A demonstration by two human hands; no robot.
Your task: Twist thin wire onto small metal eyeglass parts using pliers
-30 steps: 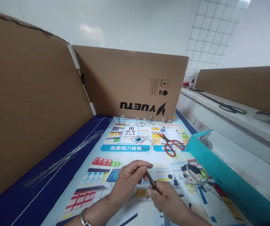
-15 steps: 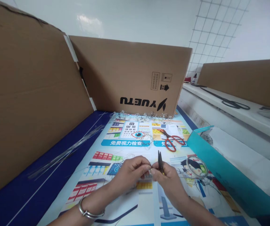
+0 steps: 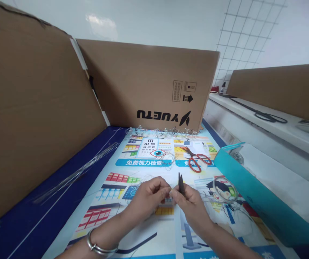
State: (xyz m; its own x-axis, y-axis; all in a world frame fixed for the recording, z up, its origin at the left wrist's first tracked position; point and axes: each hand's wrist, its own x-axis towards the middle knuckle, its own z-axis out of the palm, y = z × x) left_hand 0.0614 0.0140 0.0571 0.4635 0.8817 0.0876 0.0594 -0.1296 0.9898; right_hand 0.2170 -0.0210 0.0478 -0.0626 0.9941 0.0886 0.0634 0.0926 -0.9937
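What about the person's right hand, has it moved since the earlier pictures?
Yes: the right hand has moved forward, closer to the red-handled scissors.

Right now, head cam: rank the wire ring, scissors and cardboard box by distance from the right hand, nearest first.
From the right hand:
1. Wire ring: on the poster, to the hand's right.
2. Scissors: red-handled, on the poster, farther ahead.
3. Cardboard box: upright at the poster's far end.
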